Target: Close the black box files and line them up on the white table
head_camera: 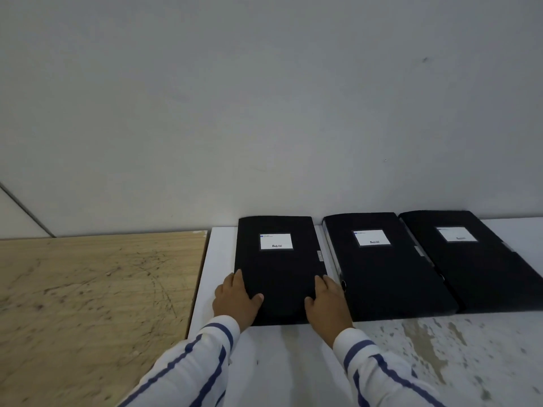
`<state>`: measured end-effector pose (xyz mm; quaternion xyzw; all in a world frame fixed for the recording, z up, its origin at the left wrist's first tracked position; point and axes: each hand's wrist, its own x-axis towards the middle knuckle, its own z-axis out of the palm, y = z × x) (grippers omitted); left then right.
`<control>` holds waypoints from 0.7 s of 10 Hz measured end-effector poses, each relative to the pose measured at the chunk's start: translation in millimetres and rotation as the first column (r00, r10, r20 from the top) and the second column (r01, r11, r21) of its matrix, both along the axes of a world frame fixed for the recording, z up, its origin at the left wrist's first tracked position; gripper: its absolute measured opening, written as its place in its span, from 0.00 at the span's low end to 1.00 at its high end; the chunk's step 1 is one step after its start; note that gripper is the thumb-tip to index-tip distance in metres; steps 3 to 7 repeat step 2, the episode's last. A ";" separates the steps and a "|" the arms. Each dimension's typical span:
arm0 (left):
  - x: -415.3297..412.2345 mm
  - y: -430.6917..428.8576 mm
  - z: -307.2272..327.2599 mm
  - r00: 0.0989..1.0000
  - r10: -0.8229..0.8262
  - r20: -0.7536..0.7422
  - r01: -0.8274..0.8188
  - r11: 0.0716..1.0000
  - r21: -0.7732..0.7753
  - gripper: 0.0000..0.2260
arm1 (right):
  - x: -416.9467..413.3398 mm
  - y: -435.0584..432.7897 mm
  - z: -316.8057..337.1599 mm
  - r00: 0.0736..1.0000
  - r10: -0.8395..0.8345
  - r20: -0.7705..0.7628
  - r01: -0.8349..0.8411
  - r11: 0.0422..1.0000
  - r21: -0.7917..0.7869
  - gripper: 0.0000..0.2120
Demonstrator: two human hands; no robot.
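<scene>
My left grip (235, 301) and right grip (326, 301) clasp the closed leftmost box file (279, 271) by its side edges; right of it, a narrow gap, then two more files (385, 268); left, bare bench (217, 245).

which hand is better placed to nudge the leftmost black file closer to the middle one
Probably the left hand. It grips the outer left edge of the leftmost black box file, so it can push rightward toward the middle black box file. The right hand sits on the side facing that gap.
</scene>
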<state>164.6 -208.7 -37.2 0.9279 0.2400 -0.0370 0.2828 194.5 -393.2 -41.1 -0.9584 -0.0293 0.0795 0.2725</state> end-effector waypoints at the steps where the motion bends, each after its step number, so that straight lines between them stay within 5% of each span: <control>1: -12.1 -4.1 8.6 0.998 -0.055 0.021 0.055 0.998 0.014 0.33 | -14.4 2.0 12.4 0.999 0.037 0.035 -0.037 0.999 -0.006 0.25; 7: -27.5 -9.8 20.9 0.992 -0.108 0.061 0.105 0.993 0.050 0.33 | -31.7 4.8 25.8 0.995 0.059 0.077 -0.058 0.998 -0.011 0.25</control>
